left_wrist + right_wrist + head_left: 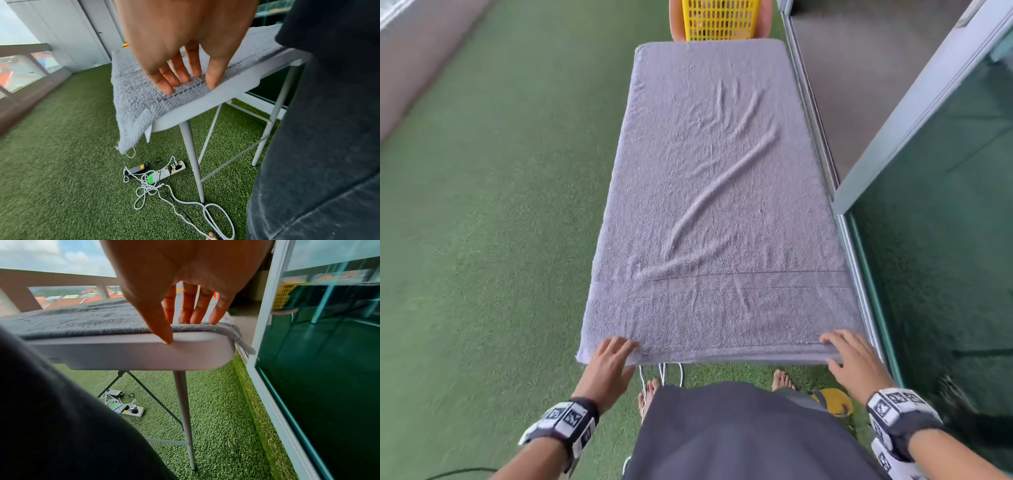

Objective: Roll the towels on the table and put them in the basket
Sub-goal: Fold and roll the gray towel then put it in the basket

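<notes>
A grey towel lies spread flat over the whole white table, with a long diagonal crease. My left hand rests with straight fingers on the towel's near left corner. At the near right corner my right hand lies on the towel, fingers straight on top and the thumb down against the table's front edge. Neither hand holds anything. A yellow basket stands beyond the table's far end.
Green artificial turf covers the floor. A glass sliding door and its frame run close along the table's right side. Under the table lie a power strip and tangled cables. A low wall borders the far left.
</notes>
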Demonstrator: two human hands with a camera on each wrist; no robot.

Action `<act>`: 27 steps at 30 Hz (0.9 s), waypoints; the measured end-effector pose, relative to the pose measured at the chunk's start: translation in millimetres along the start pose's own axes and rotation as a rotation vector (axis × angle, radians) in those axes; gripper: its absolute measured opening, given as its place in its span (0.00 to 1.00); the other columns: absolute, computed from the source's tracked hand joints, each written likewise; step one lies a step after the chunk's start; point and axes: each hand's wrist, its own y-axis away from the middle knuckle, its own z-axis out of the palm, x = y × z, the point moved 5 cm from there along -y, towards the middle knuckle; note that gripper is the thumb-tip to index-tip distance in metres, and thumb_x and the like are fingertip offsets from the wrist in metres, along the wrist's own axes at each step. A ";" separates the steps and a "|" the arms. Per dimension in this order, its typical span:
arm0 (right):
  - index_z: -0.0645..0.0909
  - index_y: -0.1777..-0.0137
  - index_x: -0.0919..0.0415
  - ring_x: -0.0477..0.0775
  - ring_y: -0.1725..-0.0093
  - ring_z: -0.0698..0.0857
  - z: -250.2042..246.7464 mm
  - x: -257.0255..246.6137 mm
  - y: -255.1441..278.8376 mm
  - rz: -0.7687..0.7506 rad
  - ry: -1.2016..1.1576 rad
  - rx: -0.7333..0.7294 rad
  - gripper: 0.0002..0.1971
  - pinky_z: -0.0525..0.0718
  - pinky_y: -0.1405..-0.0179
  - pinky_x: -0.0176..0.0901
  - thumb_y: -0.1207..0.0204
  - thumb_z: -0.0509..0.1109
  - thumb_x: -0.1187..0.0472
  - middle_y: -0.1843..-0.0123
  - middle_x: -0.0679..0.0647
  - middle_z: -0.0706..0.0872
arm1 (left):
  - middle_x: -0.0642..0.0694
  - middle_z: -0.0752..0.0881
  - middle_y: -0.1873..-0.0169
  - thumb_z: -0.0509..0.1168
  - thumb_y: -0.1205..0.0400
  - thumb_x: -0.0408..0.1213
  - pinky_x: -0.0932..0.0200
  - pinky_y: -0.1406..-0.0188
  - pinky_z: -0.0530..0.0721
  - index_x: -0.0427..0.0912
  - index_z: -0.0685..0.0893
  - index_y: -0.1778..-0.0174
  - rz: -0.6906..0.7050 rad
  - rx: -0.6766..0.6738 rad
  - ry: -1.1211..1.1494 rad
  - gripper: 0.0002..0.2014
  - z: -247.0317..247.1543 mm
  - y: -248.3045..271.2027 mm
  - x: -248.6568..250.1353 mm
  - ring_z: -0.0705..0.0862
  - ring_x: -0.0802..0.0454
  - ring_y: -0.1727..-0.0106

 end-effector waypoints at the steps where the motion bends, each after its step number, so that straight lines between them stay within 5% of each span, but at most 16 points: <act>1: 0.75 0.40 0.42 0.41 0.42 0.74 -2.3 1.2 -0.7 -0.028 0.008 -0.014 0.16 0.73 0.30 0.44 0.24 0.70 0.58 0.43 0.38 0.73 | 0.48 0.84 0.47 0.79 0.33 0.33 0.55 0.51 0.85 0.45 0.83 0.42 -0.003 0.007 -0.009 0.23 0.3 0.4 0.8 0.78 0.52 0.49; 8: 0.76 0.46 0.43 0.40 0.46 0.77 -12.8 -0.1 -1.8 -0.090 0.030 -0.043 0.09 0.75 0.35 0.37 0.22 0.69 0.58 0.49 0.38 0.77 | 0.46 0.84 0.52 0.80 0.34 0.31 0.50 0.56 0.87 0.42 0.83 0.47 0.023 0.048 -0.043 0.21 -0.8 -9.9 8.6 0.81 0.49 0.55; 11: 0.72 0.54 0.44 0.41 0.55 0.80 -6.7 -0.9 4.9 -0.028 0.073 -0.032 0.11 0.81 0.53 0.36 0.23 0.67 0.63 0.58 0.42 0.77 | 0.47 0.82 0.52 0.82 0.39 0.39 0.53 0.55 0.85 0.45 0.79 0.46 -0.015 -0.035 -0.116 0.27 1.8 -11.0 13.4 0.79 0.49 0.55; 14: 0.69 0.58 0.47 0.42 0.62 0.78 -3.9 -1.6 7.6 0.016 0.088 -0.029 0.13 0.73 0.66 0.31 0.27 0.67 0.67 0.63 0.44 0.74 | 0.47 0.81 0.52 0.80 0.38 0.38 0.52 0.55 0.85 0.46 0.77 0.45 -0.043 -0.024 -0.180 0.28 3.7 -9.6 15.4 0.79 0.48 0.55; 16: 0.70 0.59 0.49 0.42 0.63 0.76 -7.6 0.7 6.7 0.047 0.059 0.009 0.13 0.67 0.67 0.29 0.28 0.68 0.68 0.62 0.43 0.74 | 0.48 0.80 0.54 0.77 0.37 0.31 0.52 0.56 0.84 0.46 0.76 0.47 -0.050 0.019 -0.177 0.25 2.1 -10.7 17.8 0.79 0.49 0.57; 22: 0.79 0.58 0.54 0.49 0.56 0.77 -16.9 17.0 7.4 0.177 -0.083 0.189 0.06 0.74 0.57 0.39 0.25 0.69 0.67 0.56 0.47 0.78 | 0.50 0.80 0.64 0.74 0.40 0.23 0.52 0.63 0.80 0.44 0.78 0.59 -0.059 0.123 -0.215 0.19 -11.5 -1.6 20.3 0.78 0.49 0.64; 27: 0.81 0.63 0.56 0.51 0.63 0.79 -19.9 27.2 17.8 0.178 -0.179 0.289 0.09 0.70 0.70 0.36 0.27 0.69 0.71 0.63 0.48 0.82 | 0.48 0.83 0.67 0.71 0.33 0.18 0.55 0.66 0.74 0.41 0.82 0.63 -0.172 0.268 -0.150 0.13 -25.6 5.0 -6.5 0.77 0.47 0.66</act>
